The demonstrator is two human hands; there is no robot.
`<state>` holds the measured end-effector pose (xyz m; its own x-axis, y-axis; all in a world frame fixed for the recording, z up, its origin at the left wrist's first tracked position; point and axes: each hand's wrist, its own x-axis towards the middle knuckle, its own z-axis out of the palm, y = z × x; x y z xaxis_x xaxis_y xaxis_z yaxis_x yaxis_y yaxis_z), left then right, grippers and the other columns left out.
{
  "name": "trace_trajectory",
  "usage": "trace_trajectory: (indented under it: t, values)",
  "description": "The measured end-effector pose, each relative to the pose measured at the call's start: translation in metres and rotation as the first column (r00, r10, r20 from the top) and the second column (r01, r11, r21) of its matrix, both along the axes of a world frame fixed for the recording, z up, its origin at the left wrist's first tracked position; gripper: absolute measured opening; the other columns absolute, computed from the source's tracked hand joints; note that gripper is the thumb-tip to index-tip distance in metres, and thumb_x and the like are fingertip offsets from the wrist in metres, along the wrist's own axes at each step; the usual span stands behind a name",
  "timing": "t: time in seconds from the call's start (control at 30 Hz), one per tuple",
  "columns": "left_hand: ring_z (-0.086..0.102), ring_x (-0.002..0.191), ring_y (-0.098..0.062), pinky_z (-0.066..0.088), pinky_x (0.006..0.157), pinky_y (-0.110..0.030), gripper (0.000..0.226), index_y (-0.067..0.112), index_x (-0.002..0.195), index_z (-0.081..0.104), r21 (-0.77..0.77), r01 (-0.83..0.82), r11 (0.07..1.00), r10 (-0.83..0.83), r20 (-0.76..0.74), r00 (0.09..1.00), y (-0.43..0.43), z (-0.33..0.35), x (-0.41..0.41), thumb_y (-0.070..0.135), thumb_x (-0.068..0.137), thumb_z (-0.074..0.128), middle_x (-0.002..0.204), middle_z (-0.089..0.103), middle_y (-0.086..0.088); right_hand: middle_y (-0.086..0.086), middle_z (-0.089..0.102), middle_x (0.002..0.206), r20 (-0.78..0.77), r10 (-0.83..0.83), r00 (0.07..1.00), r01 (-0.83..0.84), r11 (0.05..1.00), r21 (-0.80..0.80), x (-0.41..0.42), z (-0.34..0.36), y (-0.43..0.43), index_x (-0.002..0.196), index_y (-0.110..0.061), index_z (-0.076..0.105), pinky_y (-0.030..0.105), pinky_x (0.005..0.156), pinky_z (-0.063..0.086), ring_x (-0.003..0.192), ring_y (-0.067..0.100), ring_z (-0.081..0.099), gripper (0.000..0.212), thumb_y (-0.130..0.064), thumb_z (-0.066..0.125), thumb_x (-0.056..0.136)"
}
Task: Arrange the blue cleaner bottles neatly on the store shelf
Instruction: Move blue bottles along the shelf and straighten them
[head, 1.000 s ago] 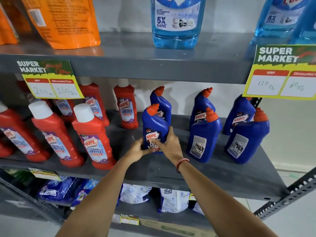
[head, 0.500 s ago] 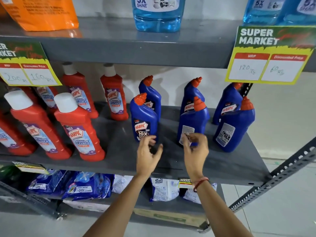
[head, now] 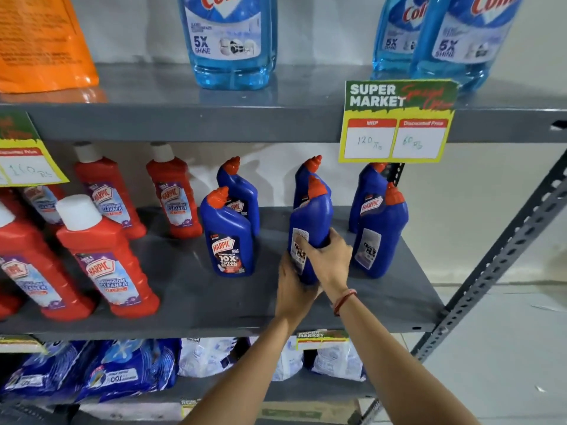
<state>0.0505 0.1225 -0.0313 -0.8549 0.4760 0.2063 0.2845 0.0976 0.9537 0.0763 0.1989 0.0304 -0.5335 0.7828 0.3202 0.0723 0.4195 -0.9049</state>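
Several blue cleaner bottles with orange caps stand in two rows on the grey middle shelf (head: pixel 196 302). Both my hands hold the front middle blue bottle (head: pixel 313 219), its back label turned to the front. My left hand (head: pixel 293 286) grips its base from the left. Over its lower right side wraps my right hand (head: pixel 329 259). To the left, a front blue bottle (head: pixel 228 237) shows its brand label. At the right a front blue bottle (head: pixel 379 237) shows its back label. Three more blue bottles stand behind them.
Red bathroom-cleaner bottles (head: pixel 104 259) fill the shelf's left half. Clear blue glass-cleaner bottles (head: pixel 228 41) and an orange pouch (head: pixel 40 41) sit on the upper shelf. A yellow price tag (head: pixel 395 124) hangs from that shelf's edge. Detergent packets lie on the lower shelf. A slotted upright (head: pixel 503 256) rises at right.
My hands left the front left bottle, which now faces forward, moved right and closed on the front middle bottle. The view also moved closer and shifted right.
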Motion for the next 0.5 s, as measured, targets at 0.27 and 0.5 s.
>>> trace_trajectory:
  t: [0.27,0.5]
  values:
    - [0.06,0.104,-0.015,0.05,0.087,-0.026,0.068,0.011,0.129,0.041,0.161,0.101,0.982,-0.117,0.093,0.989,0.01,0.038,-0.012,0.027,0.068,0.069,0.116,0.061,-0.006,-0.012,0.067,0.085,-0.04,0.055,0.998,-0.05,0.992,0.112,0.008,0.033,-0.005,0.096,-0.026,0.058,0.026,0.07,0.054,0.079,0.007,0.066,0.056,-0.068,0.068,0.061]
    - [0.065,0.077,0.001,0.047,0.061,-0.005,0.031,0.024,0.096,0.064,-0.124,0.345,0.93,-0.319,0.193,0.928,-0.014,0.047,-0.04,0.029,0.069,0.079,0.087,0.07,0.009,0.008,0.069,0.11,-0.086,0.469,0.879,-0.474,0.841,-0.261,0.01,0.034,0.04,0.117,-0.014,0.054,0.042,0.086,0.056,0.098,0.024,0.067,0.067,-0.037,0.082,0.061]
